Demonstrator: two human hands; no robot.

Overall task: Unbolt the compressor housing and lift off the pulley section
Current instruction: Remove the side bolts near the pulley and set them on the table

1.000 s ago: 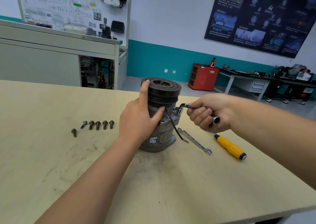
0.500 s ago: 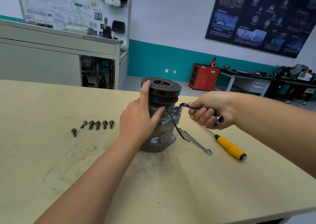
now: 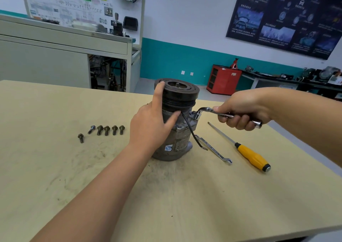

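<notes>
View: head camera, the only view.
Compressor housing [image 3: 178, 143]: upright on the table [image 3: 55, 167], centre of frame, pulley end up, which leaves the flange bolt open to a tool from the right.
Pulley section [image 3: 178, 95]: seated on top of the housing, not yet lifted.
Left hand [image 3: 148, 129]: grips the housing from frame left, thumb across the front, index finger straight up the pulley rim; other fingers hidden behind. Judged a brace against wrench torque.
Right hand [image 3: 240, 110]: fingers curled tight round the handle of the L-shaped socket wrench [image 3: 205, 110], right of centre.
Wrench socket: set on a bolt at the housing's right shoulder; handle near level for leverage.
Removed bolts [image 3: 107, 130]: six, laid out left of the housing, clear of the work.
Spare tools: flat spanner [image 3: 214, 150] and yellow-handled screwdriver [image 3: 249, 154], lower right, within reach.
Step in hand: loosening a remaining housing bolt.
Change from earlier frames: right hand and wrench handle swung up and to frame right, exposing the screwdriver shaft; left hand and compressor unmoved.
</notes>
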